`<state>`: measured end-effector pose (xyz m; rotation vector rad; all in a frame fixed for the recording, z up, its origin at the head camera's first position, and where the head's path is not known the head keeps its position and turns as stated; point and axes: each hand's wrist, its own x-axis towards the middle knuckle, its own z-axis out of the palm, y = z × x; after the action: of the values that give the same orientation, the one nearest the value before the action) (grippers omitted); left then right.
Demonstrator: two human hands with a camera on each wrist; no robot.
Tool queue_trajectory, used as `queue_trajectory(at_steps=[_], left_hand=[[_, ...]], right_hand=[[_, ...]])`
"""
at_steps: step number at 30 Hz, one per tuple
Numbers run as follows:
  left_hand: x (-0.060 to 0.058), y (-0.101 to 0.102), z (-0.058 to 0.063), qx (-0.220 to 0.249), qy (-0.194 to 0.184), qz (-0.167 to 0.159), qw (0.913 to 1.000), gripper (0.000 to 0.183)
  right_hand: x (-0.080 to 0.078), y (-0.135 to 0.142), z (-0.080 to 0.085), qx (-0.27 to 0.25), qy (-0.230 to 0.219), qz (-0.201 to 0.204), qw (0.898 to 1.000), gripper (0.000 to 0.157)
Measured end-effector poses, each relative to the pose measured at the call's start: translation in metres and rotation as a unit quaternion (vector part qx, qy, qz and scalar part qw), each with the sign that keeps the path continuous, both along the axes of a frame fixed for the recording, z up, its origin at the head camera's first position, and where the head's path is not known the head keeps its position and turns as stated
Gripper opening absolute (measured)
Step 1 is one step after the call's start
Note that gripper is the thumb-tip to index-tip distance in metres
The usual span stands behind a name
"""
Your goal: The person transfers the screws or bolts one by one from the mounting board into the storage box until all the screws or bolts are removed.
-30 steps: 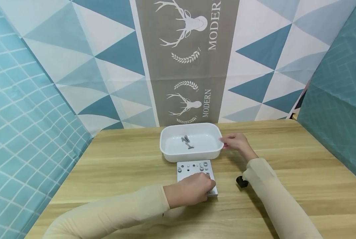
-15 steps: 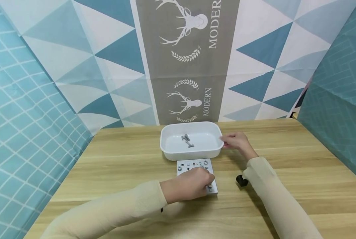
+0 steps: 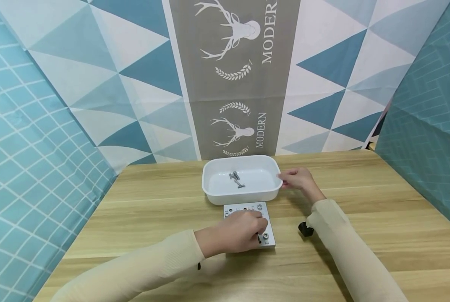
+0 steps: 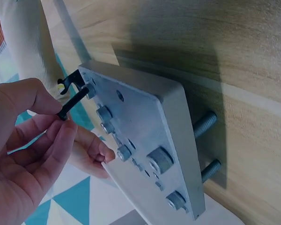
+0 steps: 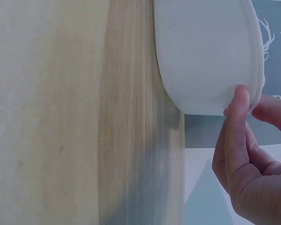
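My left hand [image 3: 239,231] is above a silver metal plate [image 3: 269,233], covering much of it in the head view. In the left wrist view its thumb and fingers pinch a dark threaded screw [image 4: 76,101], whose far end is at the plate's corner; I cannot tell whether it sits in a hole. Several socket-head bolts [image 4: 159,160] stand in the plate, and two threaded shanks [image 4: 205,124] stick out underneath. My right hand [image 3: 298,179] pinches the right-end rim of a white tray [image 3: 244,198], thumb and fingers on either side of it.
Several loose screws [image 3: 235,176] lie in the tray, left of its middle. A small black object [image 3: 306,229] is beside the right sleeve's cuff. The wooden table [image 3: 153,197] runs back to a patterned cloth wall [image 3: 153,96].
My left hand has shifted a little left and away over the plate, uncovering a bolt near its close right corner. My right hand stays on the tray rim.
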<state>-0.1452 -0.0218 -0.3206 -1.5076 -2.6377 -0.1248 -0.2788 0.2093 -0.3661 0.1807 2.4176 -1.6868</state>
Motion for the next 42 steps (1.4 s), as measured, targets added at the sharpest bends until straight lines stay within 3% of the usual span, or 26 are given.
queue_trajectory(at_steps=[8,11,17,21,24,34,42], left_hand=[[-0.002,-0.008,0.002,0.025,-0.034,-0.007,0.9991,0.015],[-0.003,-0.011,0.002,0.034,-0.029,-0.016,0.9989,0.013],[-0.007,-0.017,0.002,0.046,0.045,-0.02,0.9977,0.015],[-0.013,-0.021,0.003,0.049,0.126,-0.02,0.9906,0.017],[-0.018,-0.023,0.005,0.056,0.159,-0.019,0.9855,0.017],[-0.037,-0.03,0.012,0.072,0.211,0.004,0.9749,0.017],[-0.06,-0.035,0.02,0.079,0.174,0.031,0.9812,0.013]], right_hand=[[-0.002,0.0,-0.002,-0.006,0.0,0.0,1.0,0.042],[-0.003,0.001,-0.002,-0.013,0.0,0.001,1.0,0.042],[-0.002,0.001,0.0,-0.014,0.001,0.001,1.0,0.043],[-0.001,0.0,0.0,-0.016,0.0,-0.002,1.0,0.043],[-0.001,-0.001,0.0,-0.017,-0.004,-0.008,1.0,0.042],[0.0,-0.001,-0.001,0.017,-0.009,-0.024,1.0,0.041],[0.0,-0.001,-0.001,0.017,-0.004,-0.022,1.0,0.04]])
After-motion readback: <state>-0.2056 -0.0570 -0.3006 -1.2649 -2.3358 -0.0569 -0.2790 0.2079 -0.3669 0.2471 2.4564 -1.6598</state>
